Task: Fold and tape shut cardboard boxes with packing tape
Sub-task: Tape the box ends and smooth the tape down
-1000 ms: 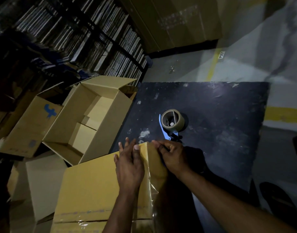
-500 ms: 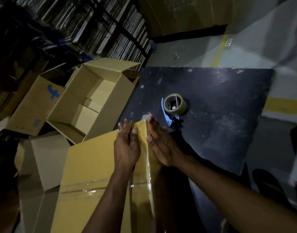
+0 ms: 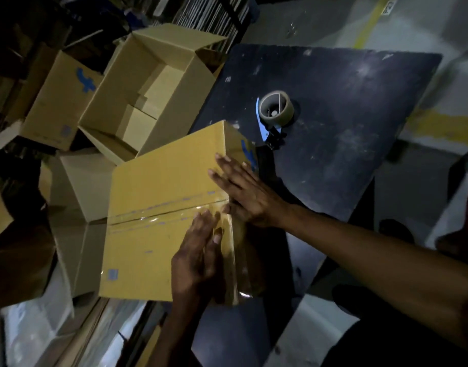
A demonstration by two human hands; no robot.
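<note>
A closed yellow-brown cardboard box (image 3: 159,213) lies at the near left edge of the dark table (image 3: 346,128). Clear packing tape (image 3: 159,217) runs across its top seam and down over the right edge. My left hand (image 3: 198,258) lies flat on the box top near that edge, fingers straight on the tape. My right hand (image 3: 243,192) presses flat against the box's upper right edge and side, fingers spread. A tape dispenser (image 3: 275,112) with a brown roll and blue blade guard stands on the table just beyond the box, untouched.
An open empty carton (image 3: 153,86) sits on its side left of the table, with a printed closed box (image 3: 61,102) beside it and more cardboard (image 3: 87,186) on the floor. Shelving (image 3: 214,11) stands at the back. Yellow floor lines (image 3: 444,125) mark the concrete at right.
The box has turned, so the taped seam now shows across its top. Both hands slid back from the far corner toward the taped right edge. The view dropped closer.
</note>
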